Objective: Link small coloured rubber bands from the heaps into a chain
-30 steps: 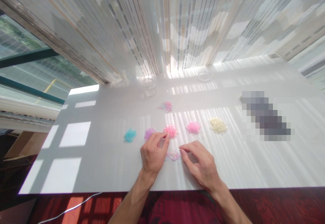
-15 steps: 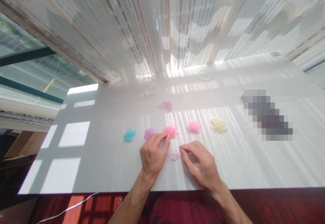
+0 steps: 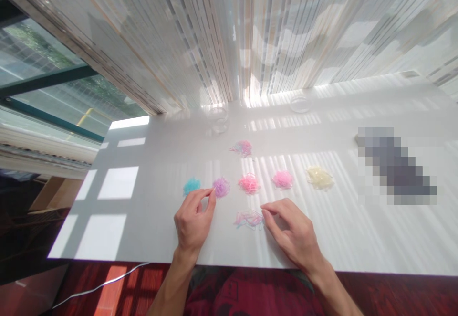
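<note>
My left hand (image 3: 195, 215) is pinched closed at the left edge of the purple pile (image 3: 221, 187); whatever its fingertips hold is too small to name. My right hand (image 3: 291, 225), thumb and forefinger together, touches the right end of a loose mixed pile (image 3: 247, 218) of pink and pale blue strands. In a row lie a teal pile (image 3: 192, 185), the purple one, a coral-pink pile (image 3: 249, 183), a light pink pile (image 3: 282, 179) and a pale yellow pile (image 3: 319, 177). Behind the row is another mixed pile (image 3: 244, 148).
Clear round dishes (image 3: 219, 120) stand near the back of the white table (image 3: 150, 230), with another clear dish (image 3: 299, 105) farther right. A blurred dark object (image 3: 397, 163) lies at the right. A striped curtain (image 3: 214, 34) hangs behind, beside a window.
My left hand has moved left from the coral-pink pile to the purple one. My right hand stays by the near mixed pile, which looks more spread out. The view has shifted slightly.
</note>
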The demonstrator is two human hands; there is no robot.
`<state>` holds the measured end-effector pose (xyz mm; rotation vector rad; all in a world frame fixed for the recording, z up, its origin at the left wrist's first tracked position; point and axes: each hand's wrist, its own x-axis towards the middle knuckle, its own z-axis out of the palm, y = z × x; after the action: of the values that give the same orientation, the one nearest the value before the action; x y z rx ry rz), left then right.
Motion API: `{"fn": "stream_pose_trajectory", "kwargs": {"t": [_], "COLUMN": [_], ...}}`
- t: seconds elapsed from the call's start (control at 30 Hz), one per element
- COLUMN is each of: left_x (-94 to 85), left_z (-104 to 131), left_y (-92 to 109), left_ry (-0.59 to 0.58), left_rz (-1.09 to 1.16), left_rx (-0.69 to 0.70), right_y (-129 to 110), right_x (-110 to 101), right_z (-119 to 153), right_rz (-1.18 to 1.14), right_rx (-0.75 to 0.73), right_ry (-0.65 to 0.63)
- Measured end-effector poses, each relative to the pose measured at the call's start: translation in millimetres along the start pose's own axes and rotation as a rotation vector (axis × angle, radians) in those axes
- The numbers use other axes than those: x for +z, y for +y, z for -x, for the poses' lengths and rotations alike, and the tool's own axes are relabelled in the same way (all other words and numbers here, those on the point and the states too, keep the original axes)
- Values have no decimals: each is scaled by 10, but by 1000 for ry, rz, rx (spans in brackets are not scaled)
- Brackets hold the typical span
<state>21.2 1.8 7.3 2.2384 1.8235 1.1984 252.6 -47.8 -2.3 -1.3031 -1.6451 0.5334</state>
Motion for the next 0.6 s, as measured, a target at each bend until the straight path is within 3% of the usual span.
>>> {"fn": "stream_pose_trajectory", "kwargs": {"t": [0.37, 0.6], "left_x": [-64, -130], "left_z": [52, 5], "left_y": [-170, -256], "left_ry": [-192, -222], "left_rz": [124, 63], "left_rx": [121, 174], "right_y": [15, 10], "right_x": [-2, 7], "right_z": [3, -8], "right_rz": [14, 31], "right_rx": [3, 10], "right_ry": [-19, -17]}}
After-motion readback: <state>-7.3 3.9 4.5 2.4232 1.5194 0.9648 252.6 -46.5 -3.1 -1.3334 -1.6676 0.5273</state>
